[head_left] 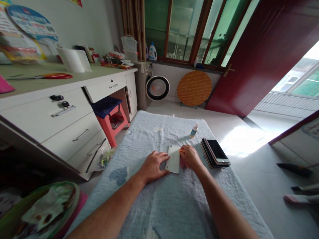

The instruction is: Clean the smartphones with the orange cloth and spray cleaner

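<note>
A white smartphone (173,160) lies back up on the blue-grey cloth, its camera at the top left corner. My left hand (155,165) steadies it from the left, fingers at the upper left edge and thumb near the bottom corner. Along the phone's right edge, my right hand (190,157) is closed in a pinch on a small orange piece (182,150), mostly covered by the fingers. I cannot make out its exact kind. To the right sits a stack of several phones (216,153), the top one screen up. A small spray bottle (194,130) stands beyond my right hand.
The quilted cloth (147,132) covers the low surface before me. At left are a white desk (72,132), a red stool (113,124) and a lined bin (74,194). Farther back are a washing machine with its door (158,88) ajar and a round wooden tabletop (194,88).
</note>
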The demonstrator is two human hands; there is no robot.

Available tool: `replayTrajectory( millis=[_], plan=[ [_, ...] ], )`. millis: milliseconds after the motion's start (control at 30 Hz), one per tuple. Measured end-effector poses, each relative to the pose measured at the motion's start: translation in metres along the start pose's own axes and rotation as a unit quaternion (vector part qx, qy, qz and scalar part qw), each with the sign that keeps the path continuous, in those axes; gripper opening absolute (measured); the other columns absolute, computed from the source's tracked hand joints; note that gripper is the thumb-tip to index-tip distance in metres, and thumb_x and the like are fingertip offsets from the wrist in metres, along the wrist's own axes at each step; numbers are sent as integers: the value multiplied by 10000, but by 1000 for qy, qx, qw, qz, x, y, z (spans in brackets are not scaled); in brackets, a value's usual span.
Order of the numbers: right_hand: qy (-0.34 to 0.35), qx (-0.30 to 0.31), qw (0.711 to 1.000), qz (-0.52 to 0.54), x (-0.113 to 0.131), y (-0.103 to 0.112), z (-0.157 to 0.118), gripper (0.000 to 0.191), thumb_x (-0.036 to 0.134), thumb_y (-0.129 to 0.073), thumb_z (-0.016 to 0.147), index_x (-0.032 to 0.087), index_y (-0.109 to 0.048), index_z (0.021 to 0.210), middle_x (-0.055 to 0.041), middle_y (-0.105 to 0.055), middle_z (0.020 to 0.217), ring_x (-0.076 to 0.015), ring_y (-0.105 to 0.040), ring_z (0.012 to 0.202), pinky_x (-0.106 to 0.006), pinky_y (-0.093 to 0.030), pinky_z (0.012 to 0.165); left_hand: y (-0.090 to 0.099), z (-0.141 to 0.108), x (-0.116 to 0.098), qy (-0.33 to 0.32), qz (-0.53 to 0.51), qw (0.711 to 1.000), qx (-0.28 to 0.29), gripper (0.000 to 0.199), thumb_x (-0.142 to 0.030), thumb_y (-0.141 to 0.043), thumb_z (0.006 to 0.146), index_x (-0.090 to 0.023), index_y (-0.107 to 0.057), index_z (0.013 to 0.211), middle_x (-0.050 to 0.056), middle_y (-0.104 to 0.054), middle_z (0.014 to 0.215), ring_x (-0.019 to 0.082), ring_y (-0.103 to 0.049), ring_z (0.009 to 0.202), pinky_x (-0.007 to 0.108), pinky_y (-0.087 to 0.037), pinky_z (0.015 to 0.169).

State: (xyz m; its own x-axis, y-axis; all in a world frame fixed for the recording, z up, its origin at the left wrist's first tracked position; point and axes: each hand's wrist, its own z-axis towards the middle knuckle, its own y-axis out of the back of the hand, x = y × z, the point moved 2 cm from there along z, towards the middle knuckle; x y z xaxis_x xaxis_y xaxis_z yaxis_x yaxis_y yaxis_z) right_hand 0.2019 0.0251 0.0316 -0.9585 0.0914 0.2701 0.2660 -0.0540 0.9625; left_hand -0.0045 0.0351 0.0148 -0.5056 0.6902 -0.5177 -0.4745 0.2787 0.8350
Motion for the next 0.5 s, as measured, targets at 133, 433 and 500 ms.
replayTrajectory(
  millis=[133, 433, 500],
  plan=[
    [-6, 24, 999, 32, 5, 2, -16, 171, 187, -510, 780, 146, -672, 815, -75, -677, 802, -150, -581, 734, -228, -336, 646, -1, 0, -1, -3, 7, 1000, -3, 584, -489, -692, 736, -221, -583, 1244, 65, -565, 1315, 271, -526, 1120, 395, -377, 974],
    [24, 127, 988, 85, 19, 19, -50, 157, 140, -527, 691, 145, -681, 718, -41, -671, 681, -114, -540, 593, -210, -302, 549, -2, 2, -2, -9, 29, 999, -16, 565, -440, -710, 726, -211, -593, 1230, 76, -582, 1275, 268, -534, 1081, 406, -400, 956],
    [47, 156, 981, 103, 19, 23, -56, 157, 121, -535, 667, 146, -685, 708, -31, -671, 683, -112, -550, 598, -203, -318, 555, -2, 2, -2, -12, 30, 999, -15, 558, -436, -707, 731, -214, -590, 1230, 78, -581, 1272, 268, -533, 1088, 411, -391, 967]
  ],
)
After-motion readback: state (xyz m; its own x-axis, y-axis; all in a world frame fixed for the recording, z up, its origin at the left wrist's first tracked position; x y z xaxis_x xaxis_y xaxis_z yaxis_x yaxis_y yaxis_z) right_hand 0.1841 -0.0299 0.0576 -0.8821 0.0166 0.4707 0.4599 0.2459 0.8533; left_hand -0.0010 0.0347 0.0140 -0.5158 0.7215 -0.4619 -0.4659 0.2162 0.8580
